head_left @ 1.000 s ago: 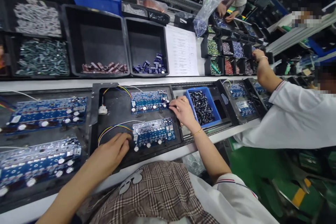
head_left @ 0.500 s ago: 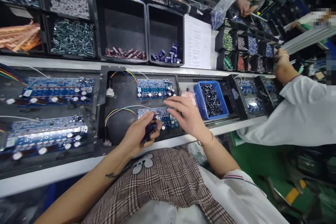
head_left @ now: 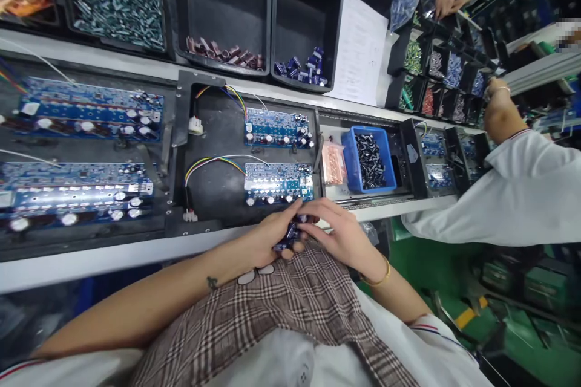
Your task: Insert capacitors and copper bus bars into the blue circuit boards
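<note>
Several dark blue cylindrical capacitors (head_left: 287, 240) lie in my left hand (head_left: 267, 234), whose fingers curl around them in front of the line's near edge. My right hand (head_left: 342, 233) meets it there, its thumb and fingertips closed on one capacitor (head_left: 301, 218) at the top of the handful. Just beyond my hands lies the lower blue circuit board (head_left: 276, 181), with white-topped capacitors along its near edge and coloured wires at its left. A second circuit board (head_left: 278, 127) sits behind it in the same black tray (head_left: 213, 133).
A blue bin (head_left: 393, 184) of small black parts stands at the right, beside a bag of copper-coloured parts (head_left: 333, 163). Behind are black bins with brown capacitors (head_left: 224, 53) and blue capacitors (head_left: 302, 68), and paper sheets (head_left: 361, 48). A co-worker's arm (head_left: 503, 115) reaches in at the right.
Both hands have drawn back from the lower board towards my body. My right hand, spread over the board before, now closes on a capacitor at my left hand. The view has shifted.
</note>
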The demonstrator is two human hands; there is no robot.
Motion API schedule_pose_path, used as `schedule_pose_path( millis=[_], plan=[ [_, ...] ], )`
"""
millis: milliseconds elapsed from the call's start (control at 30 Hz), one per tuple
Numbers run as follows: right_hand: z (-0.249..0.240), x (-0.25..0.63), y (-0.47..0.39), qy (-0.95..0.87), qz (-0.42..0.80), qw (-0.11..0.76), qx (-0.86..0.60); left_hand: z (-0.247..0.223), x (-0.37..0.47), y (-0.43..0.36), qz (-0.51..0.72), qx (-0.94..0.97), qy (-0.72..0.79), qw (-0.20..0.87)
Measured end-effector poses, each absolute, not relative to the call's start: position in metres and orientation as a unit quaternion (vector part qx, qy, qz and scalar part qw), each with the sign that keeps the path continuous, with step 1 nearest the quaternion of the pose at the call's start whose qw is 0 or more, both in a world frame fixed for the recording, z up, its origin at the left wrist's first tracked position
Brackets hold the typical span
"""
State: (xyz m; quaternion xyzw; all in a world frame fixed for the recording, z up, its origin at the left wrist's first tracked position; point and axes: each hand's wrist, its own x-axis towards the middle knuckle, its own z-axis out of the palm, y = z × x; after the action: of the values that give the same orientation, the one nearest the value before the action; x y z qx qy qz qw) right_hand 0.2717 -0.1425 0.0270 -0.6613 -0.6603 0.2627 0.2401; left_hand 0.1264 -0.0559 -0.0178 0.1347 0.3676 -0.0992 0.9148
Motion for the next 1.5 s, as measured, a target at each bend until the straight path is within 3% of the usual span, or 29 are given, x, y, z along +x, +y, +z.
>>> schedule_pose_path(
  millis=[333, 733, 933, 1033, 1167, 1500],
  plan=[
    [-0.031, 0.306, -0.113, -0.638, 0.163, 0.217, -0.721, -0.018, 0.111, -0.054, -0.057, 0.07, 0.319, 0.943],
    [-0.04, 0.31, -0.114, -0.704, 0.154, 0.184, -0.669, -0.034, 0.114, -0.05, -0.028, 0.123, 0.326, 0.937],
    [-0.008, 0.294, -0.132, -0.65, 0.212, 0.251, -0.686, -0.032, 0.116, -0.054, -0.012, 0.124, 0.291, 0.948],
    [0.004, 0.287, -0.141, -0.636, 0.256, 0.23, -0.691, -0.028, 0.118, -0.056, -0.02, 0.13, 0.281, 0.951],
    [-0.012, 0.295, -0.14, -0.637, 0.182, 0.214, -0.718, -0.026, 0.12, -0.058, -0.03, 0.136, 0.311, 0.94],
    [-0.02, 0.299, -0.135, -0.669, 0.162, 0.141, -0.712, -0.031, 0.118, -0.058, -0.031, 0.143, 0.335, 0.931]
  ],
)
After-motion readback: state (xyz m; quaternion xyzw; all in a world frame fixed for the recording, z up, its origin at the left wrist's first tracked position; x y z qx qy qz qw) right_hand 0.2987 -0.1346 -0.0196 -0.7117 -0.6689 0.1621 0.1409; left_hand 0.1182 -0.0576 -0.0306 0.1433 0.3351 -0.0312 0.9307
